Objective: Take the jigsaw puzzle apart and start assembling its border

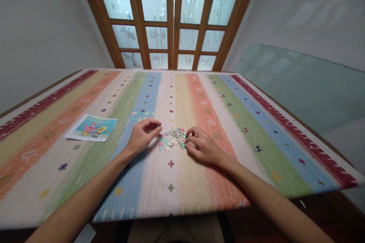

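Observation:
A loose pile of small jigsaw puzzle pieces (172, 139), teal, pink and bare cardboard, lies on the striped tablecloth in front of me. My left hand (145, 133) is at the pile's left side, thumb and forefinger pinched around a small teal puzzle piece (159, 125), mostly hidden by the fingertips. At the right edge of the heap rests my right hand (201, 145), its fingers curved and apart, the tips touching or just over the pieces. Beyond my left hand, several light teal pieces (146, 113) are laid out in short rows.
A printed picture card (95, 128) with a pink starfish and a yellow sponge character lies to the left. The patterned tablecloth (171, 176) covers the wide table. Behind it stand wooden doors (172, 19) with frosted panes, and a glass panel (299, 95) leans at right.

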A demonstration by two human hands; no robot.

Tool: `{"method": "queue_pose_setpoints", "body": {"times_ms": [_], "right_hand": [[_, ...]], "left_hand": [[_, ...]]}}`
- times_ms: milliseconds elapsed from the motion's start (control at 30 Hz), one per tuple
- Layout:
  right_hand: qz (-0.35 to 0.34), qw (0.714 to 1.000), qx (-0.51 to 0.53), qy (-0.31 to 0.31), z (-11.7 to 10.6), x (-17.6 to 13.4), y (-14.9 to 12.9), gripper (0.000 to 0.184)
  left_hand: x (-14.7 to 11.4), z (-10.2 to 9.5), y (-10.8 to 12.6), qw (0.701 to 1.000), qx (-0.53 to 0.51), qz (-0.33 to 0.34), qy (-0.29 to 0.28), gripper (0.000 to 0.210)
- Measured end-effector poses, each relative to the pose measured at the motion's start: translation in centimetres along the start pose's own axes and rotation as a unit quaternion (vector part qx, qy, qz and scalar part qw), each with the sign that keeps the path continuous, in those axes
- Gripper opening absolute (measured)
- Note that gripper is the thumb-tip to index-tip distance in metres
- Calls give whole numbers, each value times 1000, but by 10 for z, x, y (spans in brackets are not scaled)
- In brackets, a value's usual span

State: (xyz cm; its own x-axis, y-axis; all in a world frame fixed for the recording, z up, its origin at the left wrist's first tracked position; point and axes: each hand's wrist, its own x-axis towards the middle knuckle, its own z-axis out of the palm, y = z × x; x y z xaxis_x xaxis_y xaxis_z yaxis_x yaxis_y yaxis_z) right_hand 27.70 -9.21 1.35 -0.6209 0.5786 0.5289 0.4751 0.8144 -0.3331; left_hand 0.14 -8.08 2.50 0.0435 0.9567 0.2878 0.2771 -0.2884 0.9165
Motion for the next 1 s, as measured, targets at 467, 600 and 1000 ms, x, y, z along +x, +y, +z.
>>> {"method": "queue_pose_setpoints", "body": {"times_ms": [467,600,1000], "right_hand": [[1,1000,0,-9,-2,1,0,17],[1,1000,-1,-10,-2,1,1,16],[1,1000,-1,-16,-2,0,1,17]], "left_hand": [[6,-9,-3,999,-1,-36,26,29],[5,-12,-3,999,14,-4,32,26],[13,-27,-27,949,257,174,-50,19]]}}
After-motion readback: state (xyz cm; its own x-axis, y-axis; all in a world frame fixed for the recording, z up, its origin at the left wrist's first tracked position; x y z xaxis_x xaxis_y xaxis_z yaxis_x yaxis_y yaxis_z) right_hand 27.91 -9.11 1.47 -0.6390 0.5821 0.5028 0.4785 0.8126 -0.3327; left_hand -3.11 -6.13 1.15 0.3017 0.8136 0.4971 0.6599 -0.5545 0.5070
